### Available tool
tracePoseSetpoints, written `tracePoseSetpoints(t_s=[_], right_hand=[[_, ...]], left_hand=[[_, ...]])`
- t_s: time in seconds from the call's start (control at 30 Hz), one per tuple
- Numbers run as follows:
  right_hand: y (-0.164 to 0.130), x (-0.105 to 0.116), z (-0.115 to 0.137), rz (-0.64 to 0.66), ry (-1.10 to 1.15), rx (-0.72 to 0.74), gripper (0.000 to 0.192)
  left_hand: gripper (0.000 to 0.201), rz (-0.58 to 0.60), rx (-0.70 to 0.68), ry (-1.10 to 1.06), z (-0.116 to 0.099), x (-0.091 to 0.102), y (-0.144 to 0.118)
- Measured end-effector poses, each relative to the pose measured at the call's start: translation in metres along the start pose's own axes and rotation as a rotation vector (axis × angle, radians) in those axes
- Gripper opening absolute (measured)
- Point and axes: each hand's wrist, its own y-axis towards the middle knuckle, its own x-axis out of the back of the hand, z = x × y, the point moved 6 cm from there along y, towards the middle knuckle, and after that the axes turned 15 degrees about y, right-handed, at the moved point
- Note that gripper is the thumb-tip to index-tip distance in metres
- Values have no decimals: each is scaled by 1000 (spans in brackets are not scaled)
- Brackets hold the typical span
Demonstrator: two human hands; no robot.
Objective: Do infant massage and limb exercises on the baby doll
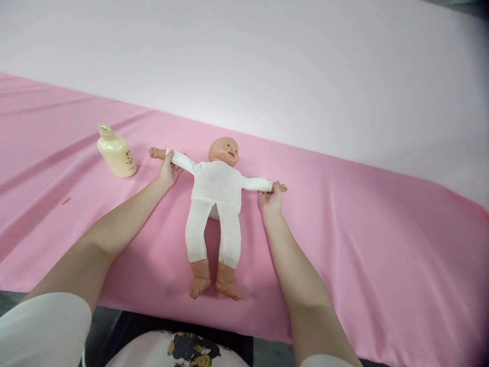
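A baby doll [216, 183] with a white cloth body lies on its back on the pink sheet, its arms spread out to both sides. My left hand [168, 169] is closed around the doll's arm near the wrist, on the left. On the other side, my right hand [271, 200] grips the doll's other forearm by its small hand, thumb on top. Both of the doll's legs point toward me, with bare plastic feet. Its head is turned to the right.
A pale yellow pump bottle [116, 153] stands left of the doll, close to its outstretched hand. Farther left lies a small thin orange-brown piece [66, 201]. The pink sheet [367, 244] has folds and covers the table; a white wall or panel [244, 66] rises behind it.
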Motion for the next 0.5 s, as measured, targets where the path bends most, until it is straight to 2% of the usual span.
tracePoseSetpoints(t_s=[0.1,0.27,0.37,0.5], right_hand=[[5,6,8,-96,-18,96,14],[5,11,17,-114,-92,210,22],[-2,8,19,-44,-238,285,43],[-19,-3,23,69,-481,372,74]], left_hand=[[29,-71,-12,-49,1,6,4],[28,-164,-72,-107,3,19,19],[24,-196,-87,-145,7,24,28],[30,-172,-129,-118,6,25,31]])
